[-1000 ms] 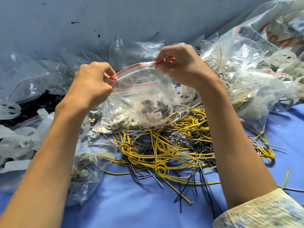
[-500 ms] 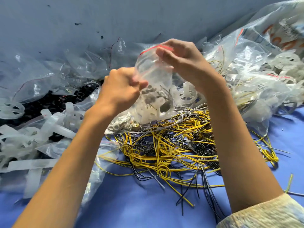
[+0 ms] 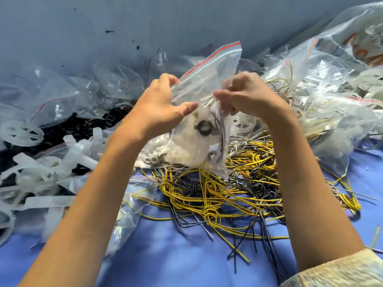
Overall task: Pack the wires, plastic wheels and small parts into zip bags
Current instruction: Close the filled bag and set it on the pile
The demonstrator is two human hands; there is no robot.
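Two hands on one clear zip bag (image 3: 207,83), and it's up in the air, right over the tangle of yellow and black wires (image 3: 217,193) on the blue surface (image 3: 165,255). Left hand (image 3: 159,108) has its grip round the bag's left edge, thumb laid across the front. Right hand (image 3: 246,98) pinches and bunches the right side. A red stripe runs along the top, which stands up free. Inside are white plastic pieces, a dark ring (image 3: 204,127) and a few thin dark strands, all sagging low.
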